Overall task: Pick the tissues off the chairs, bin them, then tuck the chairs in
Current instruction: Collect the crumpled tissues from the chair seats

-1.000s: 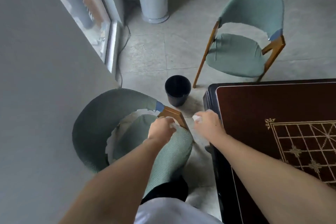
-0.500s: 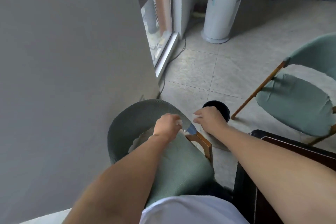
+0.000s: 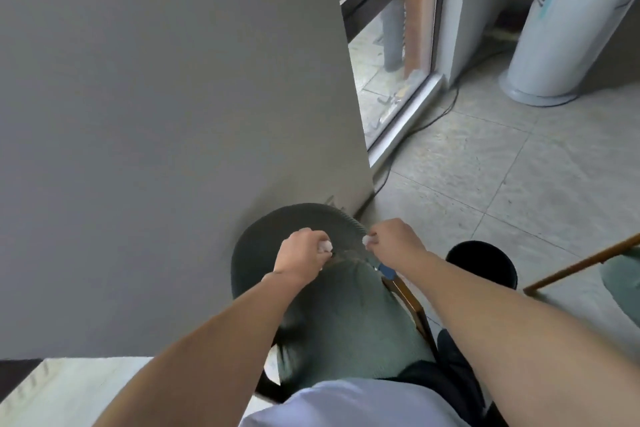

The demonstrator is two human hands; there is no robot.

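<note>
Fingers (image 3: 320, 246) closed around tissue (image 3: 326, 246)

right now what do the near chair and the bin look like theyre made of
Near chair: green woven fabric over padding, going by the ribbed texture; its frame looks like varnished brown wood. Bin: probably matte black plastic, smooth and dull, though painted metal is possible.

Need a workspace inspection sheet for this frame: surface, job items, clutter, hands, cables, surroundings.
Surface: grey tiled floor, bare where visible.
Job's things: green chair below the hands; black bin to its right; second chair at the right edge.
Clutter: nothing seen.
Hands: left hand closed on white tissue; right hand closed on another tissue; both over the backrest.
Cables: black cable along the window sill.
Surroundings: grey wall, window, white tower fan.
</note>
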